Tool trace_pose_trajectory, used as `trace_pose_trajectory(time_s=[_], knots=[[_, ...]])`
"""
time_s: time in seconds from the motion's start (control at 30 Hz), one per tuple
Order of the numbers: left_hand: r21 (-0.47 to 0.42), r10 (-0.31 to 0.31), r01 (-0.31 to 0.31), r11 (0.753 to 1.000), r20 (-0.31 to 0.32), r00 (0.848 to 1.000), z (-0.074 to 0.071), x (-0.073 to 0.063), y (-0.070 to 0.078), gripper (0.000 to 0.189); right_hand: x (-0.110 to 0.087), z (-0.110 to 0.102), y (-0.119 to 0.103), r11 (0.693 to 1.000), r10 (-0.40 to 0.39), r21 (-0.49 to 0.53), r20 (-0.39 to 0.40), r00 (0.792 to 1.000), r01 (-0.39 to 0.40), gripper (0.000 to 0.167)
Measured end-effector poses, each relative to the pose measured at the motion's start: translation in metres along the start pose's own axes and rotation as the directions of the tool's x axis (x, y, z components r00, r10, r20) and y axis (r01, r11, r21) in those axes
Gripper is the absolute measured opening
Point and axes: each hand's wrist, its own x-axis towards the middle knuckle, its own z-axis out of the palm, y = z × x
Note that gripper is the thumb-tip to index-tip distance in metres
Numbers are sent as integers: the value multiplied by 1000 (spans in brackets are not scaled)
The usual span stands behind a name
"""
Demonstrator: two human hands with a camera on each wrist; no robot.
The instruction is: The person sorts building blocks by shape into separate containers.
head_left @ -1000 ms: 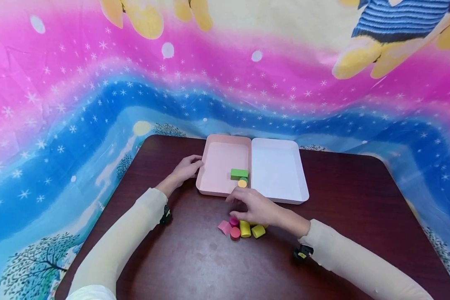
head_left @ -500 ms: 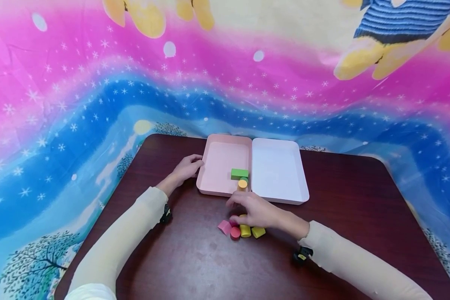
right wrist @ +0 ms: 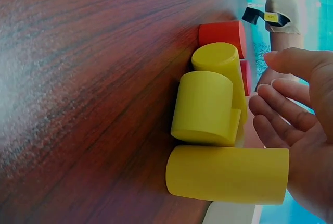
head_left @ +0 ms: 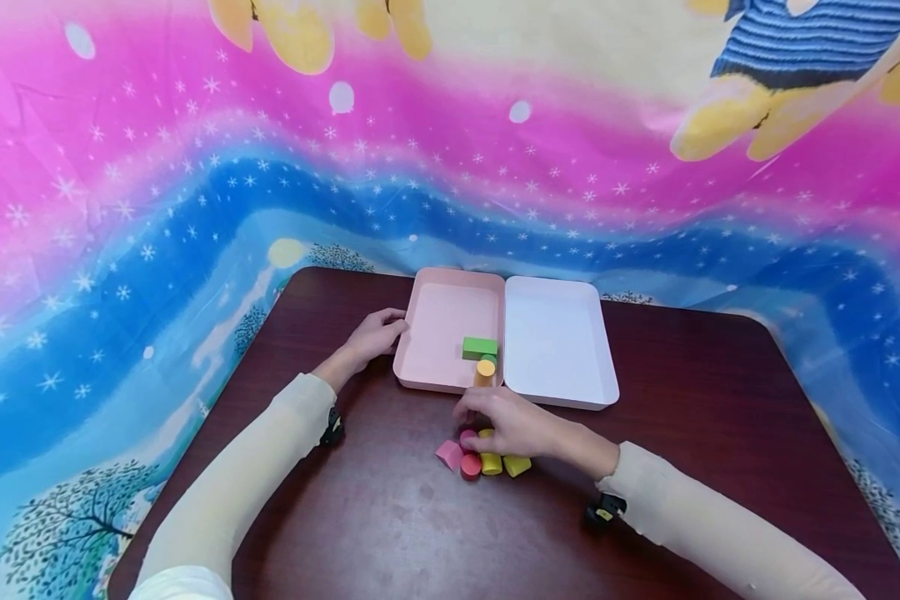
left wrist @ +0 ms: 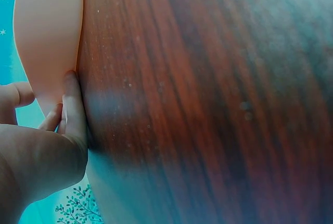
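Note:
My left hand [head_left: 375, 336] rests at the left wall of the pink tray [head_left: 403, 367]; in the left wrist view its fairly straight fingers touch the tray's outer side. My right hand [head_left: 521, 421] hovers over a small group of blocks, fingers loosely bent, holding nothing that I can see. Below it are a magenta cylinder [head_left: 467, 435], a red cylinder [head_left: 470, 467], a pink block [head_left: 447, 454] and several yellow blocks [right wrist: 205, 104], partly hidden by the hand in the head view. Inside the pink tray are a green rectangular block [head_left: 480, 347], a green cylinder [head_left: 490, 358] and an upright orange-yellow cylinder [head_left: 486, 368].
A white tray [head_left: 558, 342] stands against the pink tray's right side, with nothing visible in it. Both lie towards the back of a dark brown table [head_left: 390, 517]. A patterned cloth [head_left: 450, 192] hangs behind the table.
My right hand has drawn back slightly towards me from the pink tray's near edge and come lower over the blocks, uncovering more of the orange-yellow cylinder. My left hand stays in place.

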Motion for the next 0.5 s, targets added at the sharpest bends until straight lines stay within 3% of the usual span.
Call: trace_pose_trajectory(time_s=[0.5], knots=[[-5,-10,10,1000,0,1000,-2,1,-1,51,1,0,-1,999,24,-34,57,998,-22,25]])
